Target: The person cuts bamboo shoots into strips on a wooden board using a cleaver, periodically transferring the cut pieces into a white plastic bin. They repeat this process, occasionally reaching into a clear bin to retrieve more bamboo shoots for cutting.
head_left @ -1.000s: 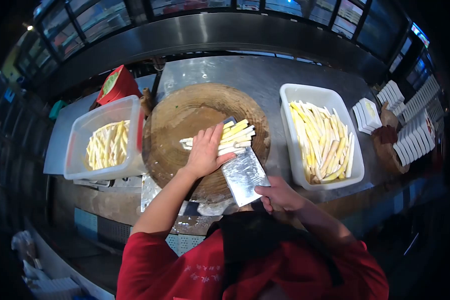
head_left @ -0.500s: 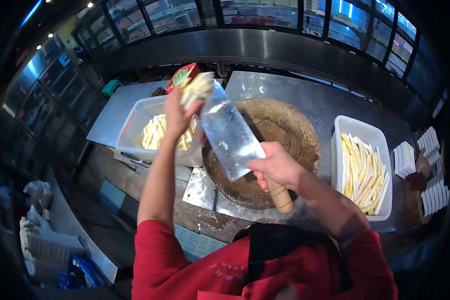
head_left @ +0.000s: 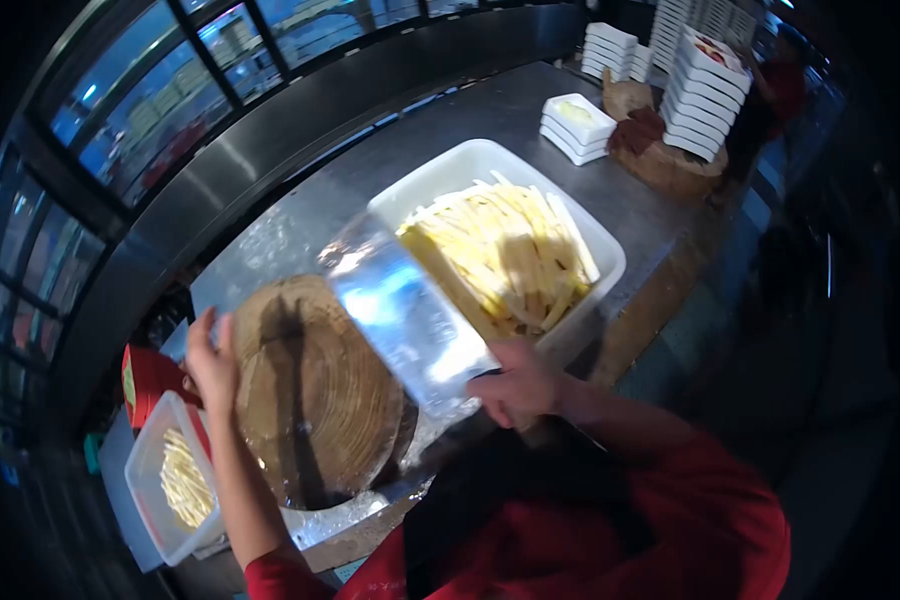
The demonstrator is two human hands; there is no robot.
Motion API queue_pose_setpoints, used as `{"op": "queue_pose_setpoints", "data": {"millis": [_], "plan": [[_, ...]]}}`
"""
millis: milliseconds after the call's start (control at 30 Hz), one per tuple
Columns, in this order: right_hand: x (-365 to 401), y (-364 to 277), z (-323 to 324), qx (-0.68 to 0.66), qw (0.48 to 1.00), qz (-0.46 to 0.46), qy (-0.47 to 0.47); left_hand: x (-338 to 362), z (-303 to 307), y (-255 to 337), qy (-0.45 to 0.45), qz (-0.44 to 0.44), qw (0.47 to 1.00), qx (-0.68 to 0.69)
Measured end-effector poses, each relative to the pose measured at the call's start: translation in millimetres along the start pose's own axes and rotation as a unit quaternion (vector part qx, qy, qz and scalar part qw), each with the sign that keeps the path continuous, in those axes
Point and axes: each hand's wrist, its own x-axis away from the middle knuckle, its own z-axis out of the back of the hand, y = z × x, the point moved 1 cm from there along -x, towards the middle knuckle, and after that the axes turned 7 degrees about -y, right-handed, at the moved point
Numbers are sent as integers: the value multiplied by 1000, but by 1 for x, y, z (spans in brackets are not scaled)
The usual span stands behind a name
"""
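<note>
Right hand [head_left: 520, 385]: closed around the grip end of a broad, rectangular cleaver of bright metal [head_left: 405, 315]. Blade tilted, raised, reaching up and left from the hand; in view it overlaps the right side of the chopping block and the near-left part of the white tub.

Left hand [head_left: 211, 360]: fingers loosely spread, nothing visible in its grasp; located at the left edge of the chopping block, near the red container.

Chopping block [head_left: 320, 400]: thick, round, brown wood, ringed surface; sits on a grey metal desk [head_left: 530, 112].

White tub [head_left: 608, 262]: rectangular, plastic, right of the block; contains long, pale-yellow peeled stalks [head_left: 490, 235], heaped lengthwise.

Translucent tub [head_left: 148, 478]: rectangular, plastic, left of the block, beyond the left forearm; contains shorter pale-yellow pieces [head_left: 187, 485].

Red container [head_left: 155, 385]: beside the translucent tub, at its far end.

White dishes, short stack [head_left: 577, 132]: square, beyond the white tub.

White dishes, tall stack [head_left: 703, 100]: farther right, on a second round brown wooden block [head_left: 670, 168].
</note>
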Motion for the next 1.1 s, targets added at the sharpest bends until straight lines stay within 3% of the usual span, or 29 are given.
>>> {"op": "queue_pose_setpoints", "data": {"millis": [167,233,267,367,467,533,633,700,767,833,867,933,1000,1100], "plan": [[86,16,77,-60,973,33,221,-8,-145,180,-210,-245,944,67],[126,13,101,-90,947,20,308,3,-199,232,-297,-287,902,125],[143,21,113,-40,923,7,382,8,-225,252,-298,-324,885,151],[190,41,144,-135,861,50,488,12,-289,296,-319,-409,843,141],[218,51,167,-179,837,106,506,14,-328,322,-338,-478,803,111],[227,60,185,-217,803,122,542,23,-337,337,-314,-577,753,47],[228,65,207,-205,793,120,561,26,-336,346,-366,-565,736,-67],[222,59,222,-255,803,171,510,23,-336,345,-430,-540,715,-114],[219,62,245,-112,875,94,461,22,-332,345,-419,-570,684,-176],[209,58,263,-21,899,142,414,23,-321,343,-396,-602,670,-176],[205,28,263,-17,912,99,398,24,-311,342,-402,-600,673,-163],[187,24,271,-77,915,98,385,24,-287,341,-438,-541,703,-146],[171,24,279,-140,918,99,357,24,-263,335,-450,-466,761,-41],[145,9,291,-109,951,75,280,25,-212,324,-369,-266,891,2]]}}
